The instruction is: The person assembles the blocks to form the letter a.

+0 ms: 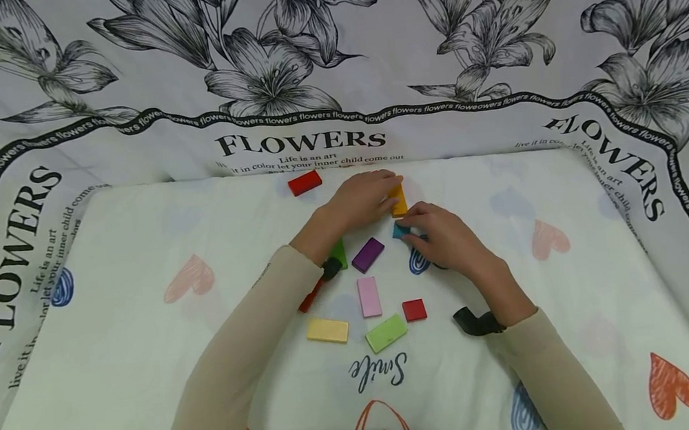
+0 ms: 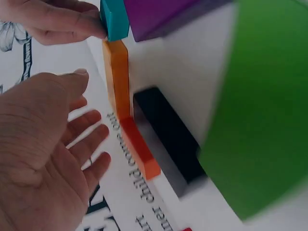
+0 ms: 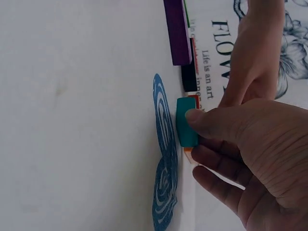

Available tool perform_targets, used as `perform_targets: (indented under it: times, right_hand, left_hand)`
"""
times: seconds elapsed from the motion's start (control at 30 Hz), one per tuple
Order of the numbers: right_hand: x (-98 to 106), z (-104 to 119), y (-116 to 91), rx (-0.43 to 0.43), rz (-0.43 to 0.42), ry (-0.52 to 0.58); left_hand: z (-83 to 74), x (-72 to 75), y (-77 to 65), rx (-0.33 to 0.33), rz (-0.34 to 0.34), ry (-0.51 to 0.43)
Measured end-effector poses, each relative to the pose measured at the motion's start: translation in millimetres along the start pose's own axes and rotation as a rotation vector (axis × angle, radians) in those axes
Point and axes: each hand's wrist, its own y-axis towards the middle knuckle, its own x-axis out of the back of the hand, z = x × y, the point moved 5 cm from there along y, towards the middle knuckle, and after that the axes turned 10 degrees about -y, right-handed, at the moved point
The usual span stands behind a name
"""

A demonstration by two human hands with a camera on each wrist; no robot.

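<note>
My right hand (image 1: pixel 449 236) pinches a teal block (image 3: pixel 185 127) between thumb and fingers, low over the cloth. Just beyond it stands an orange block (image 1: pixel 401 202). Beside that block is my left hand (image 2: pixel 53 149), its fingers loosely spread and holding nothing in the left wrist view. There, an orange-red block (image 2: pixel 140 148) continues the line of the orange one, with a black block (image 2: pixel 166 137) alongside. Both are hidden behind the left hand in the head view. A purple block (image 1: pixel 368 255) lies nearer, and the left forearm partly covers a green block (image 1: pixel 339 253).
Around the middle lie a pink block (image 1: pixel 369 297), a small red block (image 1: pixel 414 310), a light green block (image 1: pixel 386 333) and a pale yellow block (image 1: pixel 327 330). Another red block (image 1: pixel 305 183) rests near the back edge. A flower-printed cloth (image 1: pixel 467 127) rises behind the surface.
</note>
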Motion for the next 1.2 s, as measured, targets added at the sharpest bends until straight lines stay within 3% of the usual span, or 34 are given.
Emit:
perform_targets:
  times: [0.2, 0.4, 0.53, 0.97, 1.2]
  right_hand:
    - [2.3, -1.7, 0.4, 0.006, 0.034, 0.006]
    - [3.9, -2.6, -0.6, 0.019, 0.024, -0.005]
    - [4.6, -2.7, -0.5, 0.034, 0.015, 0.009]
    - [5.9, -0.7, -1.3, 0.093, -0.039, 0.026]
    - [2.4, -0.7, -0.1, 0.102, -0.013, 0.029]
  left_hand:
    - [-4.9, -5.5, 12.3, 0.015, 0.037, 0.033]
    - [-7.4, -10.8, 14.8, 0.022, 0.05, 0.072]
    - [-10.4, -11.7, 13.1, 0.03, 0.064, 0.108]
    - [-11.0, -10.1, 1.9, 0.012, 0.063, 0.095]
    - [-6.6, -11.0, 1.1, 0.008, 0.081, 0.082]
